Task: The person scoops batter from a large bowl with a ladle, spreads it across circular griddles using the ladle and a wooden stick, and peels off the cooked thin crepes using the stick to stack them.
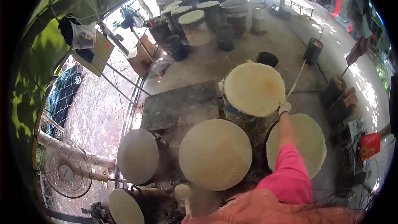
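Ctr vat is biggest, w/ wide pale round top. R vat, also pale-topped, just right of ctr vat, partly hidden under pink sleeve. Far disc, pale & round, is beyond ctr vat, a bit right. Dark slab on floor, also beyond ctr vat, a bit left. Floor fan well left of it; grey-topped vat nearer, same side. R hand, looks white-gloved, beyond ctr vat to right, at far disc's edge, closed round thin stick; can't tell if touching disc. L hand: can't make out, state unknown.
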Motion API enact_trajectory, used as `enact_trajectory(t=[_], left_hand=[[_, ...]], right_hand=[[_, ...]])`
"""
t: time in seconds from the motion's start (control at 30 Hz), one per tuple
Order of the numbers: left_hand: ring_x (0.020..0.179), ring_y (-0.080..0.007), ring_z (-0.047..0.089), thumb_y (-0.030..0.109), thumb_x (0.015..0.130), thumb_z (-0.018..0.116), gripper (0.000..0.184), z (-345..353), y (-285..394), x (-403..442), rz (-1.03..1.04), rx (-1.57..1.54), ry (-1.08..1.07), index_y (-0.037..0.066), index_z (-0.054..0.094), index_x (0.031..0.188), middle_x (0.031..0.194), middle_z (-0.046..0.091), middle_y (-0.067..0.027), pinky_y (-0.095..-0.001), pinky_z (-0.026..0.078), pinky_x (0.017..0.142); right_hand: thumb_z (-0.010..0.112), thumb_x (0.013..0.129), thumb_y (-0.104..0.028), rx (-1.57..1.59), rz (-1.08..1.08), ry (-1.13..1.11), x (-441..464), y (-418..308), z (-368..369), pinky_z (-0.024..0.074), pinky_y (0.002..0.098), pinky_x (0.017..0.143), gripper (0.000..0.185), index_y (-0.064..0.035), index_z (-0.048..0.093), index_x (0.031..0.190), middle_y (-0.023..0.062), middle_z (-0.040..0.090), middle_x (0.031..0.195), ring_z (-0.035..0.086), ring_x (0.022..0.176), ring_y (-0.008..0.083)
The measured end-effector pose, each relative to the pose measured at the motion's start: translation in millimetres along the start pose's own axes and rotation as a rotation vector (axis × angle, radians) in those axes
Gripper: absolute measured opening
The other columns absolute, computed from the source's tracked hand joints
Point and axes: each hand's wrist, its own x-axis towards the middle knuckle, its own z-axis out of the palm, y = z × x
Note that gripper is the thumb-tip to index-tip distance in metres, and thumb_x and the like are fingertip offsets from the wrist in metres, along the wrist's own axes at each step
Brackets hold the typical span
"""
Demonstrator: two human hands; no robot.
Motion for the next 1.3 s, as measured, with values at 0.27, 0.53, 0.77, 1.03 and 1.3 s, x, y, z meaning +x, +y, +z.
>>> enact_trajectory(t=[0.27, 0.53, 0.77, 1.03, 1.3], left_hand=[[0.036, -0.0067, 0.027, 0.033, 0.099, 0.043, 0.029, -8, -29, -7, -0.004, -0.007, -0.013, 0.009, 0.047, 0.084, 0.056, 0.036, 0.0011, -0.0245, 0.027, 0.029], [0.036, -0.0068, 0.027, 0.034, 0.099, 0.043, 0.030, -59, -59, -45, -0.109, 0.011, -0.059, 0.008, 0.047, 0.083, 0.056, 0.036, 0.0010, -0.0248, 0.027, 0.030], [0.041, -0.0084, 0.032, 0.043, 0.098, 0.040, 0.042, -129, -105, -63, -0.160, -0.070, 0.004, 0.006, 0.052, 0.083, 0.053, 0.034, 0.0015, -0.0248, 0.028, 0.034], [0.038, -0.0092, 0.031, 0.042, 0.097, 0.043, 0.045, -98, -153, -37, -0.343, 0.063, -0.005, -0.001, 0.053, 0.085, 0.051, 0.033, 0.0004, -0.0233, 0.029, 0.034], [0.037, -0.0091, 0.032, 0.040, 0.097, 0.043, 0.047, -51, -227, 24, -0.305, 0.015, -0.015, 0.004, 0.041, 0.068, 0.049, 0.033, 0.0016, -0.0236, 0.029, 0.032]], right_hand=[[0.062, 0.078, -0.034, -0.414, -0.131, 0.093, 7, -6, -10, 0.0470, 0.0426, 0.067, 0.041, 0.0062, 0.065, 0.083, 0.0206, 0.066, 0.080, 0.064, 0.075, 0.0329], [0.067, 0.078, -0.038, -0.300, -0.283, -0.247, -110, -92, -142, 0.0422, 0.0347, 0.049, 0.038, -0.0032, 0.063, 0.093, 0.0060, 0.055, 0.063, 0.053, 0.052, 0.0203], [0.063, 0.079, -0.035, -0.714, -0.488, -0.015, -217, -14, -426, 0.0467, 0.0384, 0.064, 0.039, -0.0005, 0.065, 0.097, 0.0172, 0.066, 0.079, 0.064, 0.071, 0.0277], [0.060, 0.084, -0.036, -1.382, -0.366, 0.178, -362, 49, -657, 0.0490, 0.0455, 0.070, 0.029, -0.0097, 0.064, 0.095, 0.0162, 0.066, 0.082, 0.065, 0.078, 0.0343], [0.066, 0.077, -0.035, -1.386, -0.547, -0.289, -357, 41, -684, 0.0506, 0.0424, 0.071, 0.031, -0.0109, 0.065, 0.097, 0.0140, 0.068, 0.083, 0.066, 0.076, 0.0309]])
